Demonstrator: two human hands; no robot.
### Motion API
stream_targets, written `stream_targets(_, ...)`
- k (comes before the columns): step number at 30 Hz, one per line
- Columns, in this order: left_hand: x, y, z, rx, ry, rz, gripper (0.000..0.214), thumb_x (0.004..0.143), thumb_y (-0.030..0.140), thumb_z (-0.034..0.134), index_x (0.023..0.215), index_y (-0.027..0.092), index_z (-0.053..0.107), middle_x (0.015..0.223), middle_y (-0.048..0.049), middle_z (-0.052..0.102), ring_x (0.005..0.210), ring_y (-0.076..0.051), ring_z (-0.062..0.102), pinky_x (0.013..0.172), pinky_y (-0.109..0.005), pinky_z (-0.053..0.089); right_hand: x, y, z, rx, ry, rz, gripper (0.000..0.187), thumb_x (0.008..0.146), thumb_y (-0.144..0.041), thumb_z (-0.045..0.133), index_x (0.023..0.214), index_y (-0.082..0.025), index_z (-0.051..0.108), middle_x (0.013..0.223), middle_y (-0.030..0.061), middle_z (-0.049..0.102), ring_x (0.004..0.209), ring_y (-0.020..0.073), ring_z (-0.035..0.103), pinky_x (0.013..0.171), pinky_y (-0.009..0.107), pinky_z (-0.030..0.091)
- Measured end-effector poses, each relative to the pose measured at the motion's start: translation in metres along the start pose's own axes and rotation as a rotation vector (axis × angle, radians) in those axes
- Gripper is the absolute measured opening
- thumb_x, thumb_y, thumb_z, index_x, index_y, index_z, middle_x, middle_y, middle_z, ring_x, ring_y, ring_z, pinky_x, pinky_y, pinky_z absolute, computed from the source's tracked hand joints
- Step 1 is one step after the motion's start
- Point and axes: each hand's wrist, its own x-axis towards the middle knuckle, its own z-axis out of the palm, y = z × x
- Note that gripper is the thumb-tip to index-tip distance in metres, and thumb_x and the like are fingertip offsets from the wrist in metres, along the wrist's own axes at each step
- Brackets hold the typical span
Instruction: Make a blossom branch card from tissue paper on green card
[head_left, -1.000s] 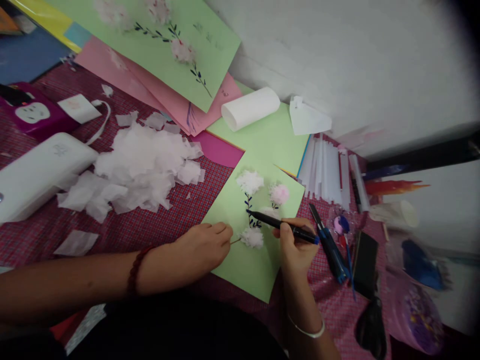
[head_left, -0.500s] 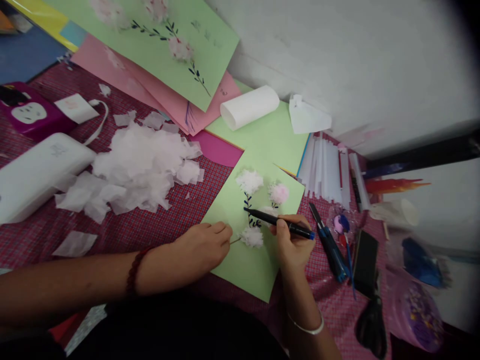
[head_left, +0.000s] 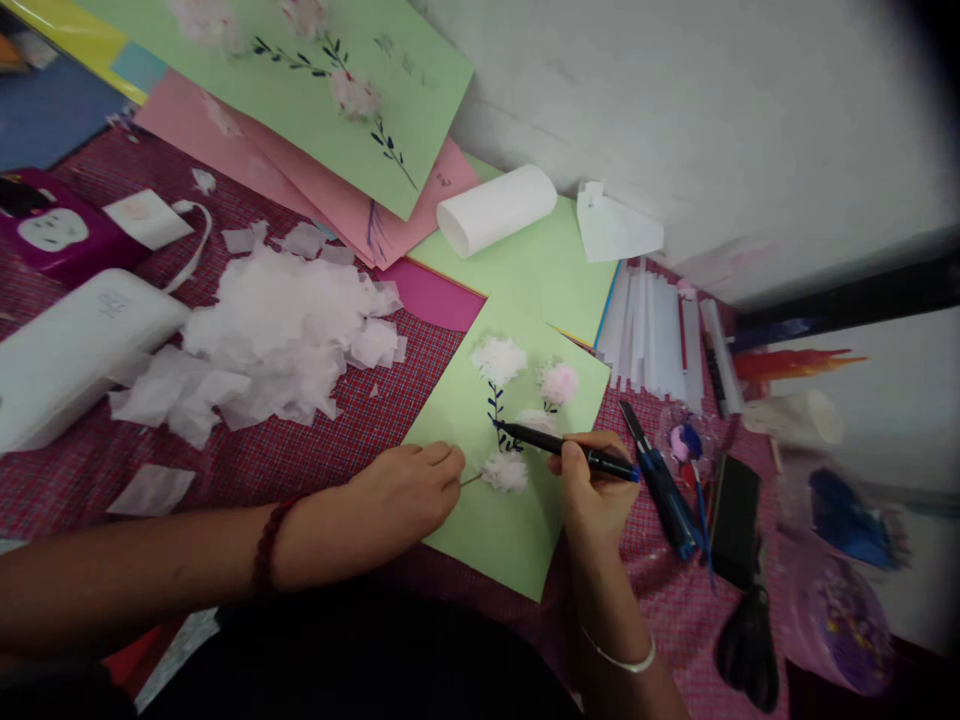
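A light green sheet of paper (head_left: pixel 480 545) lies before me, with white and pink tissue-paper flowers (head_left: pixel 498 360) and dark drawn stems and leaves on it. My right hand (head_left: pixel 600 490) grips a black marker pen (head_left: pixel 555 442) with a blue end; its tip meets the left stem between two flowers. On the sheet's left edge rests my left hand (head_left: pixel 409 495), fingers bent and pressed together. A thin brownish line or stick runs from its fingertips to the lowest flower; whether the fingers pinch it is hidden.
Left lies a heap of tissue squares (head_left: pixel 277 320) beside a white power bank (head_left: pixel 82 350) and a purple socket block (head_left: pixel 67 225). Behind are a finished-looking flower card (head_left: pixel 405 120) and a paper roll (head_left: pixel 496 210). Glue sticks (head_left: pixel 649 330), a utility knife (head_left: pixel 660 490) and scissors (head_left: pixel 750 650) lie right.
The pen tip has shifted slightly right and down along the left stem, with my right hand moving the same way. More small leaf marks show there. My left hand has stayed in place.
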Motion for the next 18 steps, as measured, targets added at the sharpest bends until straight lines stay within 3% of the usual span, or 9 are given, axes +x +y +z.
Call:
stream_targets(6,0.0,-0.001,-0.001,-0.018,-0.015,-0.002,0.018,0.087,0.005,0.052,0.1,0.012,0.062,0.111,-0.0117,0.06,0.093,-0.022,0.056,0.071,-0.032,0.054,-0.002,-0.001,0.004,0.007,-0.005,0.01,0.009,0.077,-0.027,0.066,0.076,-0.019,0.062,0.06,-0.0026,0.058,0.051,0.0141,0.057,0.049,0.027,0.044)
stream_targets(9,0.001,-0.003,-0.002,-0.033,-0.029,0.009,0.023,0.086,0.002,0.051,0.103,0.012,0.062,0.109,-0.0109,0.061,0.092,-0.021,0.057,0.072,-0.032,0.053,0.009,-0.01,-0.006,0.123,0.086,0.02,0.009,0.079,-0.027,0.063,0.078,-0.019,0.06,0.058,-0.0048,0.056,0.047,0.0113,0.053,0.047,0.024,0.041)
stream_targets(13,0.001,-0.005,0.006,-0.029,0.002,-0.015,0.034,0.083,-0.001,0.048,0.112,0.012,0.06,0.111,-0.0114,0.062,0.091,-0.021,0.059,0.075,-0.033,0.053,0.043,-0.017,-0.062,0.271,0.465,-0.05,0.005,0.079,-0.025,0.058,0.078,-0.019,0.057,0.057,-0.0056,0.052,0.045,0.0089,0.05,0.048,0.024,0.041)
stream_targets(16,0.0,-0.008,0.016,-0.015,0.044,-0.015,0.037,0.082,-0.002,0.046,0.114,0.013,0.06,0.112,-0.011,0.062,0.093,-0.021,0.058,0.078,-0.034,0.052,0.064,-0.004,-0.119,0.072,0.623,-0.02,0.004,0.075,-0.021,0.059,0.077,-0.019,0.057,0.058,-0.0028,0.054,0.048,0.0104,0.054,0.049,0.025,0.043)
stream_targets(18,0.0,-0.009,0.022,-0.001,0.068,-0.013,0.038,0.082,-0.002,0.046,0.114,0.014,0.06,0.113,-0.0108,0.062,0.095,-0.021,0.058,0.08,-0.035,0.051,0.07,0.013,-0.148,-0.072,0.655,0.028,0.006,0.071,-0.019,0.061,0.075,-0.018,0.057,0.06,-0.0014,0.056,0.05,0.0109,0.056,0.049,0.026,0.044)
